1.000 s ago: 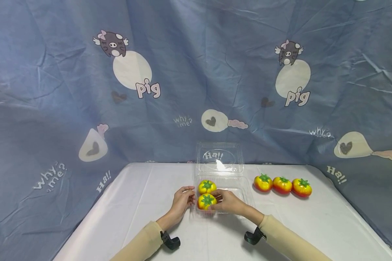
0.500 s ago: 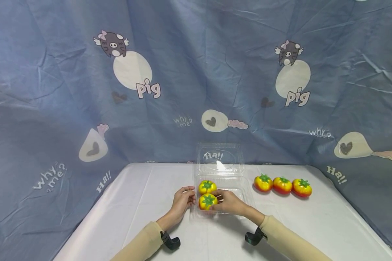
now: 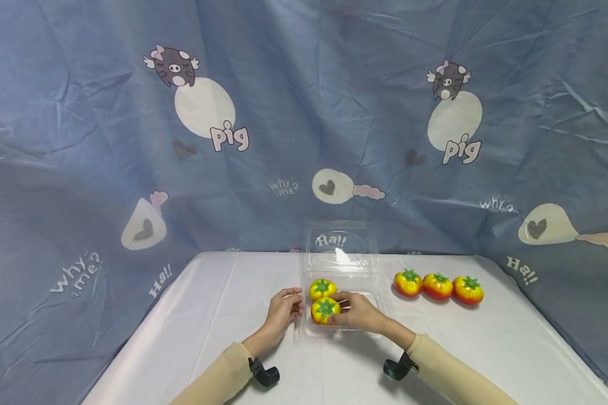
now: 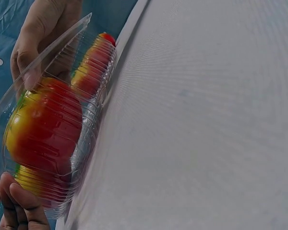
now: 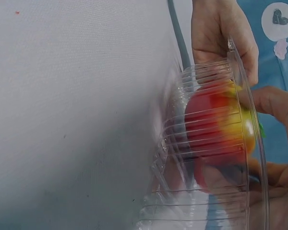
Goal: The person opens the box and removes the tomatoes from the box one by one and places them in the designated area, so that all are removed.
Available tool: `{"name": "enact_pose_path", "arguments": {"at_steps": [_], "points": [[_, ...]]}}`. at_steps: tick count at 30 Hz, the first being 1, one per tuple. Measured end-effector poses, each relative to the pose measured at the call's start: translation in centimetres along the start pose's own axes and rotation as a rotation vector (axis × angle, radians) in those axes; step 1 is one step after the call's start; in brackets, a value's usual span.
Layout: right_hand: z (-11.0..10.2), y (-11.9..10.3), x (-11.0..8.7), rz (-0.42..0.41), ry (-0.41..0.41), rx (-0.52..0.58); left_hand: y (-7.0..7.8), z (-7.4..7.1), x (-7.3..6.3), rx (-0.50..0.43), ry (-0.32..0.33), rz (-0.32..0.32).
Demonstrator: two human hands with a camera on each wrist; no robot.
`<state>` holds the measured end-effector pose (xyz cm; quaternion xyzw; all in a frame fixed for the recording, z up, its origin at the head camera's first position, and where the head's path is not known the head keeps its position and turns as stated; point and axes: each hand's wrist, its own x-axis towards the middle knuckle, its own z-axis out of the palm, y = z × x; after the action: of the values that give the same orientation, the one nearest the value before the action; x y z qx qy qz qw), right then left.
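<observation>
A clear plastic clamshell box (image 3: pixel 370 301) stands with its lid raised at the back. Two yellow-and-red toy tomatoes with green leaf tops sit along its left side. My right hand (image 3: pixel 360 313) reaches over the box from the right and grips the near tomato (image 3: pixel 326 311), thumb at its front and fingers behind. Just beyond it lies the far tomato (image 3: pixel 322 288). My left hand (image 3: pixel 282 310) rests beside the box's left wall, fingers loosely bent, fingertips right at the plastic. In the left wrist view, the left fingers (image 4: pixel 21 203) show close against the ribbed wall (image 4: pixel 67 191).
Three more toy tomatoes (image 3: pixel 438 287) stand in a row on the white tablecloth (image 3: pixel 466 343) to the right of the box. The transparent lid (image 3: pixel 342 244) leans up near the blue printed curtain (image 3: pixel 263 140) behind the table. Both wrists carry black cameras (image 3: pixel 399 367).
The near tomato has shifted slightly right and away from the front wall, moving with my right hand. The left hand stays in place beside the box.
</observation>
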<state>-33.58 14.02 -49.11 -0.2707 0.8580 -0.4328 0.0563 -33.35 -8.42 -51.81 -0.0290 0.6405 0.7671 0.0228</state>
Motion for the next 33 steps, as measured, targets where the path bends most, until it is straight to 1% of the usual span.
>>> {"name": "enact_pose_path", "arguments": {"at_steps": [2,5,9,12,20,26,33], "points": [[0.0,0.0,-0.1,0.004,0.008,0.005,0.3,0.0,-0.2,-0.003,-0.012,-0.005],[-0.2,0.0,-0.3,0.005,0.015,0.020,1.2,0.2,-1.0,0.001,-0.026,0.001],[-0.3,-0.1,-0.4,0.005,0.026,0.045,2.3,0.5,-2.1,0.003,-0.025,0.003],[-0.3,0.0,-0.5,0.011,0.034,0.062,2.6,0.5,-2.5,-0.001,-0.025,0.005],[-0.7,0.3,-0.5,0.007,0.070,0.051,2.4,0.5,-2.3,0.002,-0.032,0.011],[-1.3,0.5,-0.6,-0.012,0.088,0.084,2.4,0.5,-2.1,-0.005,-0.032,0.011],[-1.8,0.3,-0.8,0.037,0.112,0.088,2.6,0.5,-2.2,0.003,-0.031,0.010]]}}
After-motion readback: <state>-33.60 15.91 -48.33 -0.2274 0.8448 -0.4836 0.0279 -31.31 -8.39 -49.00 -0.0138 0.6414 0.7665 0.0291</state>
